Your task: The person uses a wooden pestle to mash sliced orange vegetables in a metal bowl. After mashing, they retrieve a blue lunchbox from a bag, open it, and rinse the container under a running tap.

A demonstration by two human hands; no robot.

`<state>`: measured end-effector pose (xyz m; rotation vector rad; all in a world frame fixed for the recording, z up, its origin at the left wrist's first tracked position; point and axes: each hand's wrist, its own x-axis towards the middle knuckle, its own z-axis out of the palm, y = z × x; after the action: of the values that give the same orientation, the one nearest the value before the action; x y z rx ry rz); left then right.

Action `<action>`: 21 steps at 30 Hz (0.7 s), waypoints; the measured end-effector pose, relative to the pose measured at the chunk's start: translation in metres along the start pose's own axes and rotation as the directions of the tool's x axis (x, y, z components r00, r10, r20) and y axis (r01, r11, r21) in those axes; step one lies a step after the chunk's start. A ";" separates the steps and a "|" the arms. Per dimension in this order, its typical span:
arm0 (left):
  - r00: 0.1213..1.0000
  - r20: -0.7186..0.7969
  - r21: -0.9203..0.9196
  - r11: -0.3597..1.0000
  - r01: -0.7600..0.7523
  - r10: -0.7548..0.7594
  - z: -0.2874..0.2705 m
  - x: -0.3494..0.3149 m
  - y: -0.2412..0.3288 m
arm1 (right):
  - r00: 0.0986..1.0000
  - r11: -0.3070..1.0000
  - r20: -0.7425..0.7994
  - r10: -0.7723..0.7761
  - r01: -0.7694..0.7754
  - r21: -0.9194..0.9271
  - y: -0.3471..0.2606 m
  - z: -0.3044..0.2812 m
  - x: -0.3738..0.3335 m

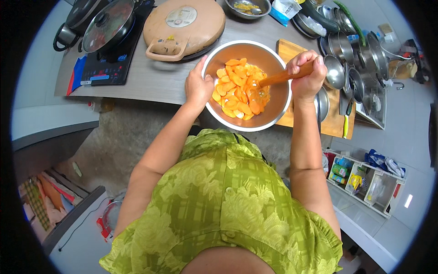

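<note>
A round steel mixing bowl [276, 117] sits at the counter's near edge, in front of my body. Orange carrot slices [234, 89] fill much of its bottom. My left hand [199, 87] grips the bowl's left rim, thumb toward the inside and fingers along the outer wall. On the other side, my right hand [306, 76] is wrapped around a thick wooden handle [279, 78] that slants down to the left into the bowl. The handle's lower end is among the carrots, so what kind of utensil it is cannot be made out.
A wooden cutting board [336, 122] lies right of the bowl, with a green-handled knife [346, 119]. Several steel pots [341, 48] crowd the far right. A beige electric pan [200, 29], a cooktop [108, 68] with a lidded pan [109, 28], and a steel bowl [248, 15] stand left and behind.
</note>
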<state>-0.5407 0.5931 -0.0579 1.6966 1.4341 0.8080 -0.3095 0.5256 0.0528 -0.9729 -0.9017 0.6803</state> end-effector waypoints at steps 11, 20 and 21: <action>0.993 0.056 -0.035 0.994 0.108 -0.106 0.001 0.005 0.003 | 0.998 0.997 0.036 0.057 -0.059 0.042 0.008 0.010 0.010; 1.000 0.012 0.020 0.999 0.027 -0.027 0.005 0.003 -0.002 | 0.999 0.995 -0.014 -0.038 0.039 0.092 -0.010 0.011 0.007; 0.999 0.007 0.026 0.999 0.038 -0.038 0.005 0.003 -0.003 | 0.999 0.992 0.000 -0.035 0.035 0.117 -0.014 0.012 0.012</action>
<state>-0.5374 0.5957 -0.0625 1.6850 1.4728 0.7654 -0.3128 0.5345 0.0730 -0.8502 -0.8684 0.6968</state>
